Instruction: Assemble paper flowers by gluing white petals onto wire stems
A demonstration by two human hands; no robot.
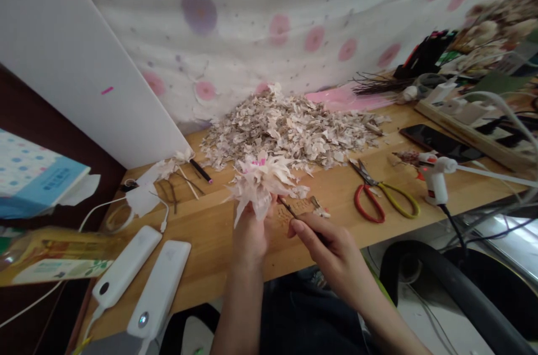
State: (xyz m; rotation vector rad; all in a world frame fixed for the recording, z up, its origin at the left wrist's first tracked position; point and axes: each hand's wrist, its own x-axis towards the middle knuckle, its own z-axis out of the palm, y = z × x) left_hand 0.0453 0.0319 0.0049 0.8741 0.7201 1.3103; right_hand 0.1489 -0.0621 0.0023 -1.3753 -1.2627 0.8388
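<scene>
My left hand (253, 234) is closed under a white, spiky-petalled handmade flower (263, 181) with a pink centre; the petals cover its fingertips. My right hand (323, 240) grips a thin dark stick (290, 208), whose far end reaches the underside of the flower beside my left fingers. Whether the stick joins the flower cannot be made out. Beyond the flower spreads a big heap of pale, papery flakes (277, 125). A small brown-and-white scrap (319, 208) lies just past my right hand. Scissors (372, 184) with one red and one yellow handle rest to the right, their blades slightly apart.
On the right are a white glue gun (436, 184), a black phone (441, 141) and a power strip (466, 111) with cables. Two white power banks (159, 288) lie at the left front, near a bottle of yellow liquid (54, 254). A black marker (201, 171) lies beside the heap.
</scene>
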